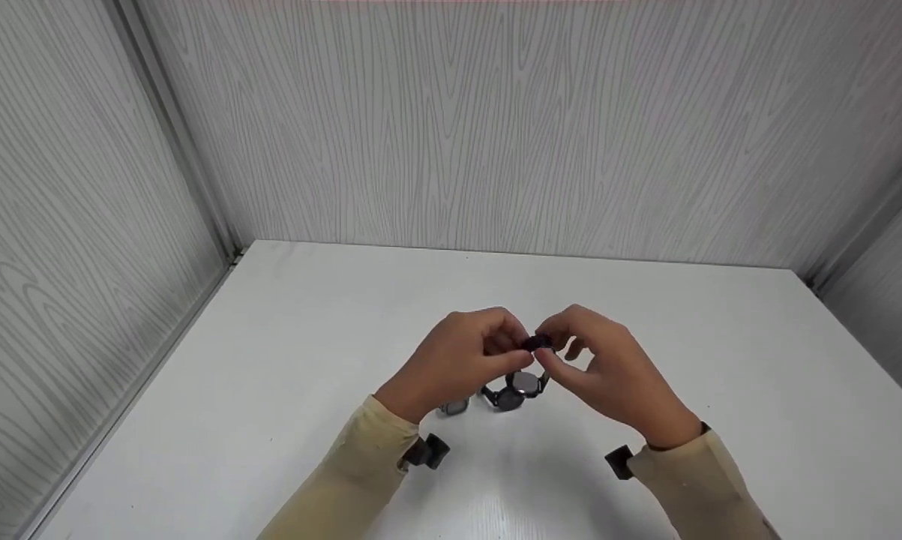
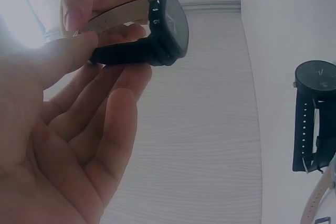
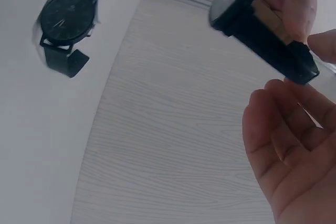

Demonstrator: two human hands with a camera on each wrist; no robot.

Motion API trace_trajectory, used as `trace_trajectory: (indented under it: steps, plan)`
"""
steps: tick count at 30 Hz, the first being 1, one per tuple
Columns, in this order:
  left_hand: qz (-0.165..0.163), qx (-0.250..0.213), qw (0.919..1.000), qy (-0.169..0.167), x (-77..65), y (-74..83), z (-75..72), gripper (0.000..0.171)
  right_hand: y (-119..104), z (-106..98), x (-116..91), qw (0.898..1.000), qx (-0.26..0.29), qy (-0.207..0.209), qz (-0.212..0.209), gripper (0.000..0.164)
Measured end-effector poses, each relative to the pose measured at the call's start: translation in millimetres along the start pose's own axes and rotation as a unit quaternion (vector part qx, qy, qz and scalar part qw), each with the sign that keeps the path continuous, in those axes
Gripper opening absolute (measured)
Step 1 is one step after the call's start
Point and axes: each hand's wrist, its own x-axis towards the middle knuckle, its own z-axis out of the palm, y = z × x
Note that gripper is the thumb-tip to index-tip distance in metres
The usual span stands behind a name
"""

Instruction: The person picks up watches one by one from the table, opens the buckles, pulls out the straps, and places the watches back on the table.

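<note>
A wristwatch (image 1: 538, 343) with a dark strap is held up between the two hands, above the table. My left hand (image 1: 458, 356) pinches its strap between thumb and fingers. From the other side my right hand (image 1: 608, 367) holds the strap near its end, with thumb and fingertips. The left wrist view shows the watch's round black case (image 2: 170, 27) turned to the right and the strap's light inner side. In the right wrist view, the strap (image 3: 278, 51) slants down to the right hand's fingertips; whether the buckle is fastened cannot be told.
Below the hands, several watches lie on the white table (image 1: 308, 322), among them a silvery-faced watch (image 1: 525, 384), a dark round watch (image 1: 509, 399) and a smaller grey-faced watch (image 1: 454, 407). A wood-grain panel (image 1: 451, 135) rises behind the table.
</note>
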Motion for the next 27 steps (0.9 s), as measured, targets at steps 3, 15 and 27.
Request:
trace_trajectory:
  steps: [3, 15, 27]
  plan:
    - [0.031, 0.047, 0.9984, 0.001, -0.1, 3.6, 0.6, 0.012, -2.7, -5.4, 2.6, 0.999, -0.024, -0.002, -0.039, 0.019]
    - [0.104, 0.147, 0.9833, 0.024, -9.9, 11.9, 0.8, 0.012, -2.9, -8.3, -4.0, 0.997, -0.027, -0.022, -0.073, 0.031]
    - [0.09, 0.146, 0.9852, 0.009, -7.5, 11.3, -1.2, 0.018, -2.8, -4.4, -2.4, 0.998, -0.028, -0.021, -0.059, 0.028]
